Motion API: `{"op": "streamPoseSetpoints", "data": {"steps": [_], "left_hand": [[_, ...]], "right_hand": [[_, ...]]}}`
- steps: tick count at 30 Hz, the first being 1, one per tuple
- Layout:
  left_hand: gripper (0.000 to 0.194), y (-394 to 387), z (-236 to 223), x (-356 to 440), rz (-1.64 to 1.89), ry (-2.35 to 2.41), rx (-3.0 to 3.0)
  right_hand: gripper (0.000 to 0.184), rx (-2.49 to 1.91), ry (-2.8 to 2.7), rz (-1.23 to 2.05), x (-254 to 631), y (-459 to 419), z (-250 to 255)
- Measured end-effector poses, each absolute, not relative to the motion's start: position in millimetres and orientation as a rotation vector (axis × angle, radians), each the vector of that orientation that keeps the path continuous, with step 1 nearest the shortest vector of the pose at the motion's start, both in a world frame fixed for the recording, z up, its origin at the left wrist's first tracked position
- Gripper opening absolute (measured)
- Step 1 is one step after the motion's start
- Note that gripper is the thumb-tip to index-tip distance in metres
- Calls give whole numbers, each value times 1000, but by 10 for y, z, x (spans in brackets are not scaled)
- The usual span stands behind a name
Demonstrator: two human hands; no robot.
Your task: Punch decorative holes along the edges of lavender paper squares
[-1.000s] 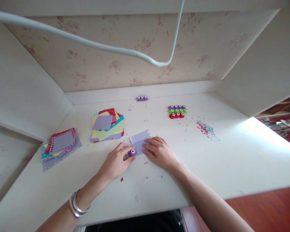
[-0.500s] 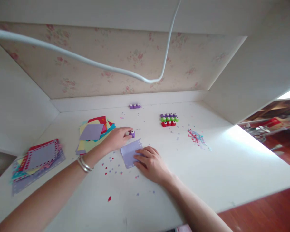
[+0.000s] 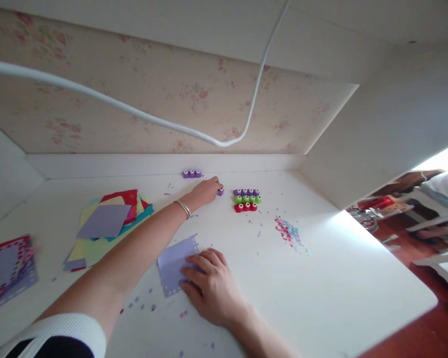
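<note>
My left hand (image 3: 206,191), with bracelets on its wrist, is closed on a small purple paper punch (image 3: 220,191). It reaches toward the back of the table, just left of the rows of purple, green and red punches (image 3: 247,199). My right hand (image 3: 212,286) lies flat with its fingers apart on the right part of a purple sheet of paper (image 3: 173,263). Small punched holes run along the sheet's edges, and the fingers hide part of it.
Three purple punches (image 3: 191,174) stand by the back ledge. Stacked coloured paper (image 3: 106,221) lies to the left, and punched-edge sheets (image 3: 5,268) at the far left. Confetti (image 3: 289,232) is heaped on the right. A white cable (image 3: 224,144) hangs in front.
My left hand has carried the purple punch away from the sheet, back and right toward the rows of punches. My right hand stays on the sheet. The view has shifted.
</note>
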State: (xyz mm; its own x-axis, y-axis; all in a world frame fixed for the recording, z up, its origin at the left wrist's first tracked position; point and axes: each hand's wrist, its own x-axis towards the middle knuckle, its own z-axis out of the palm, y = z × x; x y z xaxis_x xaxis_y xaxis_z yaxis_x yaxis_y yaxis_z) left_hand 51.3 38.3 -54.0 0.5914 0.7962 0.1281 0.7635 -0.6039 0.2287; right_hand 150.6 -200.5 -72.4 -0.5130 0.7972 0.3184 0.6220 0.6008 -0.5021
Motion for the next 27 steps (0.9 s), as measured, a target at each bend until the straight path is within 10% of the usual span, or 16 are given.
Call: {"op": "streamPoseSetpoints", "data": {"steps": [27], "left_hand": [[41, 1235, -456, 1859, 194, 909, 2740]], "right_hand": [[18, -1130, -2316, 479, 1524, -1944, -757]]}}
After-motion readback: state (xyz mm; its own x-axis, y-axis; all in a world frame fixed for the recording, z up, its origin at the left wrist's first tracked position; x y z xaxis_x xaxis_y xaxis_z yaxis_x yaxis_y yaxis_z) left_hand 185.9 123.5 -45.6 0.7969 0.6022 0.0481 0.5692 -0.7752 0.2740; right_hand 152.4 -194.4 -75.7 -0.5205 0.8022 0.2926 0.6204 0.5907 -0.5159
